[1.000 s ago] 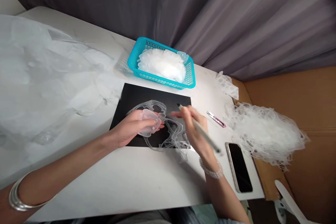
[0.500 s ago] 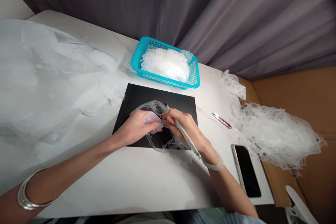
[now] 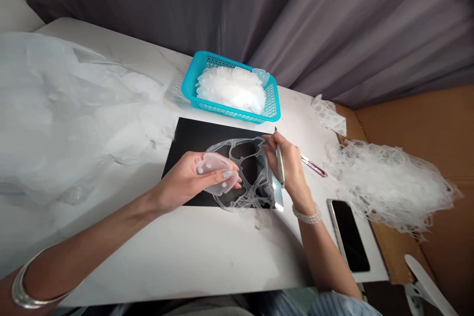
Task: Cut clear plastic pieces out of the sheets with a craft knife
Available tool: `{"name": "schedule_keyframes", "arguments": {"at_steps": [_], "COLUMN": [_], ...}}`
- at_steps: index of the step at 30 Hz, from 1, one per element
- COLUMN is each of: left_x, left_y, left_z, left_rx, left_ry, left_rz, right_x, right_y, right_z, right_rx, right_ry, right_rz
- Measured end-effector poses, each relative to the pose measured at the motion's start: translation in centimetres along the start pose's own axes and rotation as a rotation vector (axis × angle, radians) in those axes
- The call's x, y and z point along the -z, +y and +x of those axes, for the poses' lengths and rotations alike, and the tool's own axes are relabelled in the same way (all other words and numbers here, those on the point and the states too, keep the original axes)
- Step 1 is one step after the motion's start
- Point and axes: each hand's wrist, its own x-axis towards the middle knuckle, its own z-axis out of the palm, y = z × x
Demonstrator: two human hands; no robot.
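Observation:
My left hand [image 3: 192, 177] is closed around a small stack of translucent oval cut-outs [image 3: 218, 177], held just above a black mat [image 3: 192, 138]. A clear plastic sheet with cut-out holes [image 3: 244, 168] lies on the mat between my hands. My right hand [image 3: 291, 168] grips a thin pen-like knife [image 3: 279, 160] pointing upward and pinches the sheet's right edge near its top corner.
A teal basket [image 3: 272, 108] heaped with white cut-outs stands behind the mat. Crumpled clear film [image 3: 62, 113] covers the left of the white table [image 3: 177, 252]. Small snips [image 3: 314, 167], a phone [image 3: 350, 237] and a pile of plastic offcuts [image 3: 388, 185] lie to the right, over a cardboard box.
My right hand has moved from beside my left hand to the sheet's right edge, with the knife turned upright. The sheet has shifted and spread wider. My left hand has lifted the cut-outs slightly.

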Motion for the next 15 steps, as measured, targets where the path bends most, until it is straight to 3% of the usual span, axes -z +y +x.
{"name": "schedule_keyframes", "arguments": {"at_steps": [4,11,15], "left_x": [-0.2,-0.3,-0.4], "left_y": [-0.6,-1.1,-1.4], "left_z": [0.0,0.1,0.2], "left_rx": [0.035,0.004,0.027], "left_ry": [0.038,0.069,0.066], "left_rz": [-0.084,-0.113,-0.281], "right_x": [0.6,-0.1,-1.1], "right_y": [-3.0,-8.3,-8.7], "right_z": [-1.3,-3.4,-3.4], "right_rx": [-0.071,-0.24,-0.316], "right_ry": [0.037,-0.229,-0.141], "right_rz": [0.137,0.65,0.784]}}
